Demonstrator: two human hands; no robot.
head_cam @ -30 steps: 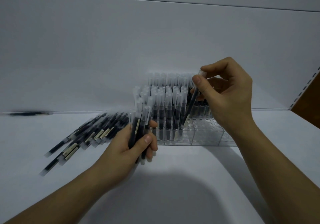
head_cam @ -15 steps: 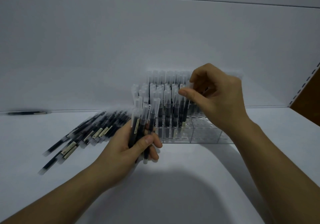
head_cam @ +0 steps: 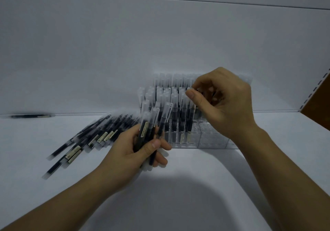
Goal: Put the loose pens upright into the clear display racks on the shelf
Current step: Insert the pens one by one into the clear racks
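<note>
- Head view: the left hand (head_cam: 132, 152) is low and centre, fingers and thumb wrapped round a bundle of pens (head_cam: 151, 127), gripping them firmly.
- That bundle stands nearly upright in the fist, with the frosted caps up and the dark barrels down. Its lower ends poke out beneath the fingers, just above the shelf (head_cam: 196, 186).
- The right hand (head_cam: 226, 104) is up at the clear rack (head_cam: 212, 138), fingers curled in and thumb tip right against the cap of a front-row pen (head_cam: 188, 116).
- Thumb and forefinger sit close together at that cap. The blur hides the contact, so I cannot tell whether they pinch it.
- That pen stands upright in the rack, at the right-hand end of the filled cells.
- The standing pens (head_cam: 167, 96) pack the left part of the rack in stepped rows, the back rows higher. The cells to the right, below the right wrist, show clear.
- The loose pens (head_cam: 92, 138) lie fanned flat on the shelf, left of the rack and behind the left hand, some showing pale labels.
- A lone pen (head_cam: 32, 116) lies far left, along the foot of the back panel (head_cam: 160, 43) and well apart from the pile.
- At the right edge a slotted strip (head_cam: 314, 89) runs up beside a brown panel.
</note>
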